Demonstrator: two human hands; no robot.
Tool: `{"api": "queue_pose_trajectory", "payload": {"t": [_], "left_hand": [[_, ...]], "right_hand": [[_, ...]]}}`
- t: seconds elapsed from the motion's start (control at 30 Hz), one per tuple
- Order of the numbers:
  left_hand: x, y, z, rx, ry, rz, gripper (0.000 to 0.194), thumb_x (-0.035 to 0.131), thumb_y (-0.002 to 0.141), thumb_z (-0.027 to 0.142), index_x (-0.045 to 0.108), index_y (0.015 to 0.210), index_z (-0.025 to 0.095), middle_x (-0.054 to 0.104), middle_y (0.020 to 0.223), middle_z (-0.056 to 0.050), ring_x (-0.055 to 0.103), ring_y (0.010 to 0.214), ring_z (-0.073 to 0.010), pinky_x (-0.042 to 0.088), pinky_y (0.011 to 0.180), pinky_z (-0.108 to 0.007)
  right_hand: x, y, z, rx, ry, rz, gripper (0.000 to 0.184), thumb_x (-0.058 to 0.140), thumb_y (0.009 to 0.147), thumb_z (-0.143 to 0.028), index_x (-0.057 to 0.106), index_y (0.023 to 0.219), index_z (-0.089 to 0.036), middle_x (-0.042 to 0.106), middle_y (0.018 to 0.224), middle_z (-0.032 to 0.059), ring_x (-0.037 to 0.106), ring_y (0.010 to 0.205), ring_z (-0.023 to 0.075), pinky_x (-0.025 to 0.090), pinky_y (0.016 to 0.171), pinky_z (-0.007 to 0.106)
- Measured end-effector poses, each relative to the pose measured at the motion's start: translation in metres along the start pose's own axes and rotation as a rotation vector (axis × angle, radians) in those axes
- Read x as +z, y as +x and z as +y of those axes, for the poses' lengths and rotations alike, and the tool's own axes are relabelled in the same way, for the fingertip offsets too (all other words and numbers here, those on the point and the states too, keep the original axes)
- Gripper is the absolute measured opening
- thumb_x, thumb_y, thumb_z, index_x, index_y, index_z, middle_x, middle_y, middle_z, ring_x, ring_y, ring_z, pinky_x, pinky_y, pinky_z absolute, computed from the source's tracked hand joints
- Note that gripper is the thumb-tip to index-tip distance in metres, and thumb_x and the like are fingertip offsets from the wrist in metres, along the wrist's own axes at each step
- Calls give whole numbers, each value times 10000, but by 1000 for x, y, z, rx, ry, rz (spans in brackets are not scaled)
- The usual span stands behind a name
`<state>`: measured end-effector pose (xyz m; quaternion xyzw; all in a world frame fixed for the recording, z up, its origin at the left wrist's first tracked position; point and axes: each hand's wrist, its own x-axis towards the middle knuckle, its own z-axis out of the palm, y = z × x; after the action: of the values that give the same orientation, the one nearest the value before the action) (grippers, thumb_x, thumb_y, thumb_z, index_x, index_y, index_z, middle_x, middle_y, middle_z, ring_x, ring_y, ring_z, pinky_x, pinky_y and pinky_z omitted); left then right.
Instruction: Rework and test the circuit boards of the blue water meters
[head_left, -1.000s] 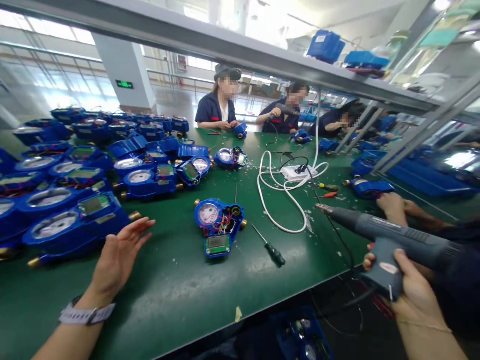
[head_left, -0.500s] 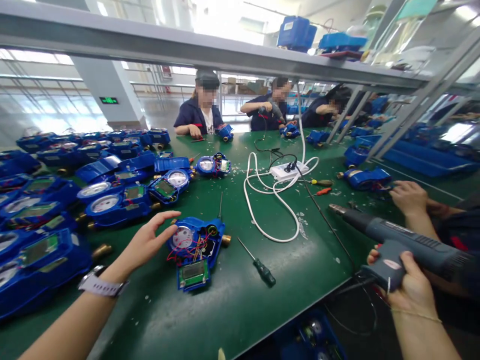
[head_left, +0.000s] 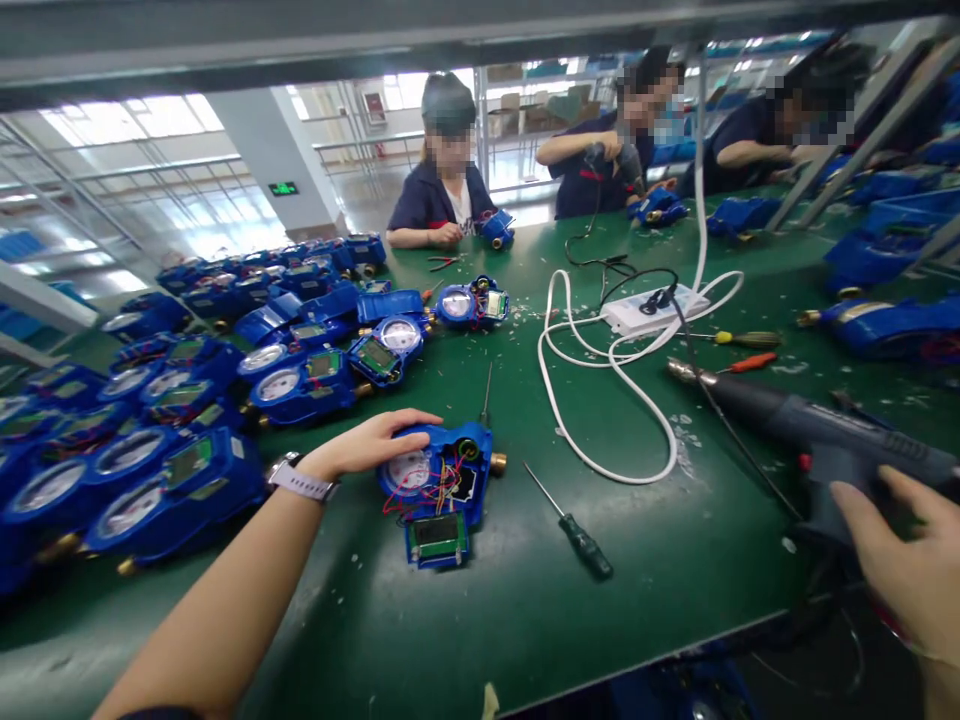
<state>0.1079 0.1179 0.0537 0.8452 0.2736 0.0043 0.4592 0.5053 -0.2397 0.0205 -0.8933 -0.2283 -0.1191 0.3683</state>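
My left hand [head_left: 379, 440] lies with fingers stretched out over the upper left rim of an opened blue water meter [head_left: 480, 445], touching it. Thin red and yellow wires spill from its casing, and its green display board [head_left: 436, 535] sits at the front. My right hand [head_left: 900, 560] is at the grip of a dark heat gun [head_left: 817, 425], its thumb and forefinger spread apart; the other fingers are partly hidden. The gun is low over the table's right side, nozzle to the left. A green-handled screwdriver [head_left: 581, 540] lies right of the meter.
Many blue meters [head_left: 180, 470] crowd the left side. A white power strip [head_left: 652, 308] with looped cable lies ahead, beside a yellow screwdriver [head_left: 746, 338] and an orange-handled tool [head_left: 752, 362]. Co-workers sit opposite. A shelf beam [head_left: 450, 50] crosses overhead.
My left hand has come down onto the meter's rim. The heat gun has moved left and forward over the table, and my right hand's grip on it has loosened. The view has turned left and down.
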Motion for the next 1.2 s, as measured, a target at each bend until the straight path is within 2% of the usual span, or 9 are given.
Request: {"api": "queue_pose_trajectory", "payload": {"t": [0.07,0.13,0.23,0.37,0.5,0.7,0.93,1.07,1.2], "left_hand": [[4,-10,-2,-8,22,53,536,537,845,552,591,1239,194,629,1261,-92,603,1111,-284,496,940,-376],[10,-21,-5,-16,29,116,532,524,845,562,609,1206,181,638,1238,-103,605,1101,-289,494,940,-391],[20,-37,-13,-17,19,218,537,487,862,560,603,1214,172,636,1242,-111,600,1111,-288,478,965,-412],[47,-66,-25,25,42,549,512,485,886,498,540,1277,172,559,1341,-126,517,1241,-285,403,1056,-450],[86,-102,-35,186,23,917,346,545,888,388,589,1172,193,580,1279,-115,511,1235,-255,382,1070,-430],[125,-128,-31,188,109,832,131,606,866,262,653,969,195,668,940,-51,618,904,-181,485,825,-317],[122,-108,-16,234,231,798,110,675,822,271,677,900,192,688,858,-44,615,833,-181,477,760,-320],[124,-99,-14,255,129,803,65,645,834,237,651,805,179,662,755,-17,593,696,-136,471,652,-259],[134,-97,-17,170,-19,809,78,614,840,237,635,791,179,645,706,8,571,620,-112,460,608,-231]], "right_hand": [[12,-36,-23,-129,79,-118,568,533,836,-557,580,1245,-166,630,1140,177,638,926,325,487,879,502],[31,-76,-46,-318,159,-379,542,545,829,-611,601,1219,-240,676,1068,68,658,867,251,538,810,397],[62,-121,-74,-516,179,-561,559,541,830,-639,614,1200,-227,662,1110,62,625,955,277,509,867,440],[89,-145,-89,-591,135,-558,480,475,900,-495,618,1186,-137,638,1064,133,580,993,348,477,836,513],[92,-151,-90,-584,151,-500,400,450,910,-361,610,1194,-130,632,991,120,606,875,314,483,727,448],[76,-162,-89,-512,296,-385,312,430,938,-300,600,1160,-160,612,973,78,600,775,210,474,680,331],[73,-180,-93,-535,366,-371,261,503,911,-305,635,1112,-202,615,920,53,578,761,195,462,715,333],[75,-179,-93,-492,395,-369,258,559,884,-337,655,1085,-208,619,895,51,584,782,203,465,710,336],[74,-182,-92,-372,431,-377,235,640,827,-369,684,996,-212,639,853,47,595,745,204,468,685,337]]}}
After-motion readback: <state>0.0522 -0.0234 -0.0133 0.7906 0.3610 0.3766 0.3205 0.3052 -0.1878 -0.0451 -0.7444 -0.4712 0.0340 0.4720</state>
